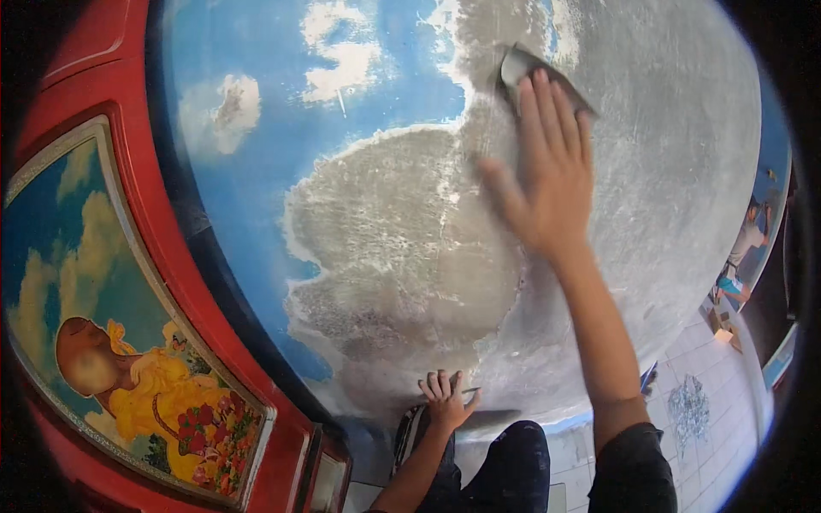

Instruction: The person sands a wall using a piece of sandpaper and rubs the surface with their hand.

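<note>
My right hand lies flat with its fingers over a dark sheet, apparently sandpaper, pressed to the wall. One corner of the sheet curls up, and the hand is slightly blurred. Under and around it the wall's surface is bare grey, with a ragged white border against the remaining blue paint. Low on the same wall, my left hand rests with spread fingertips. A small thin dark thing shows between its thumb and forefinger; whether it is gripped is unclear.
A red frame with a painted picture panel borders the wall at left. My dark-trousered knees are close below. Debris and an open cardboard box lie on the tiled floor. Another person stands at far right.
</note>
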`<state>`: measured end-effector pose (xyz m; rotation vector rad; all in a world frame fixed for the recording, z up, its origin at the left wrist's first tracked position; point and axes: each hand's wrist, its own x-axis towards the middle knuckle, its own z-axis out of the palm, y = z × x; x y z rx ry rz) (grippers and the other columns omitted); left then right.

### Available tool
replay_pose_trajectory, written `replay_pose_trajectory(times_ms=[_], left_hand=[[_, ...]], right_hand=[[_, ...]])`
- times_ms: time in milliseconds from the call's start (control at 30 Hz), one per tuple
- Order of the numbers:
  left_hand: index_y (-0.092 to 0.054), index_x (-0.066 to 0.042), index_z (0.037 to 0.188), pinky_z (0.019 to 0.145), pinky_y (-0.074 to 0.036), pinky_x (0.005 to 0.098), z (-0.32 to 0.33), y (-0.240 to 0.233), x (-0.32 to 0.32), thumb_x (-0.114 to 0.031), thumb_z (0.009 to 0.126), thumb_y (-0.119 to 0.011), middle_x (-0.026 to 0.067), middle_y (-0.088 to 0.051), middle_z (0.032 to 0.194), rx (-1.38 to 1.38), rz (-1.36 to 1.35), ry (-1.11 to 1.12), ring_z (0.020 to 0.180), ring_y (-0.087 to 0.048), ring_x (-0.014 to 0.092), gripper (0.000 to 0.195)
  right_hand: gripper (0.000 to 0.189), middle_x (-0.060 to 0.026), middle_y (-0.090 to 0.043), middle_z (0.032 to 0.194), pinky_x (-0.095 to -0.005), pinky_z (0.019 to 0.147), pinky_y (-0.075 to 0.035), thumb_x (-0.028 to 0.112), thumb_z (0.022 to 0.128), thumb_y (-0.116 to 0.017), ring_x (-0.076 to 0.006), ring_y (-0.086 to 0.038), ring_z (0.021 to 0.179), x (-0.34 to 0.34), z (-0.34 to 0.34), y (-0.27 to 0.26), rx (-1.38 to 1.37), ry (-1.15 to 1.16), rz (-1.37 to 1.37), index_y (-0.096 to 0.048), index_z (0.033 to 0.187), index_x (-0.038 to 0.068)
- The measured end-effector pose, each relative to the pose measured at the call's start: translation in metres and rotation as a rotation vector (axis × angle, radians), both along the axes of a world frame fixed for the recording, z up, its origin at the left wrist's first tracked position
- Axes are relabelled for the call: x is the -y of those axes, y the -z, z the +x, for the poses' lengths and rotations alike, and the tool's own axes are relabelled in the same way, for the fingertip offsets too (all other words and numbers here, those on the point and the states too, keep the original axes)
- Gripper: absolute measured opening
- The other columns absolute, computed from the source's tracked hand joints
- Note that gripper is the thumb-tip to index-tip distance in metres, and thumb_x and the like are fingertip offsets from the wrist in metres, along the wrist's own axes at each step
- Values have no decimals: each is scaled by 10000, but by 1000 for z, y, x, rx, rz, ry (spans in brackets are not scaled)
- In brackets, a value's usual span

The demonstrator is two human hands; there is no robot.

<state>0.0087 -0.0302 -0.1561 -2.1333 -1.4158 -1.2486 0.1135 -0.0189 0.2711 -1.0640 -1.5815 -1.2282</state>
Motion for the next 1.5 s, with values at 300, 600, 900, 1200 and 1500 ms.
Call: replay_pose_trajectory(times_ms=[300,600,900,1200,1500], left_hand=[[-554,23,1152,974,-168,716,1,24,-5,-562,770,-651,282,-378,1222,39,-101,105,1187,-311,497,705],[-517,19,1213,958,-189,702,6,13,-3,-582,754,-648,285,-388,1228,30,-158,165,1211,-287,500,768],[-593,-49,1106,902,-258,610,4,0,6,-591,768,-625,192,-450,1099,-38,-22,3,1072,-394,404,640],[-501,-38,1267,1008,-209,661,-13,-10,26,-453,791,-659,258,-381,1325,-4,-138,128,1243,-319,479,651],[-476,-17,1316,1011,-355,381,-41,-135,69,-250,910,-578,159,-542,1256,910,-361,727,1188,-498,287,479]], right_hand=[[763,-137,-346,1502,-493,1169,-146,500,869,-538,-303,-325,1387,-6,-30,68,310,-477,-536,-331,1456,59],[872,-99,-399,1463,-500,1144,-216,588,769,-642,-326,-375,1342,-15,-46,185,467,-552,-713,-364,1450,120],[702,-231,-380,1449,-539,1136,-176,380,854,-609,-403,-323,1361,18,10,42,-143,-73,-52,-384,1413,21],[464,-60,-594,1250,-413,1030,-397,119,762,-662,-270,-555,1138,33,2,194,395,-318,-434,-599,1222,130],[153,9,-658,830,-207,631,-434,158,926,-640,-51,-556,693,96,-22,204,-1733,-1487,-668,-631,996,22]])
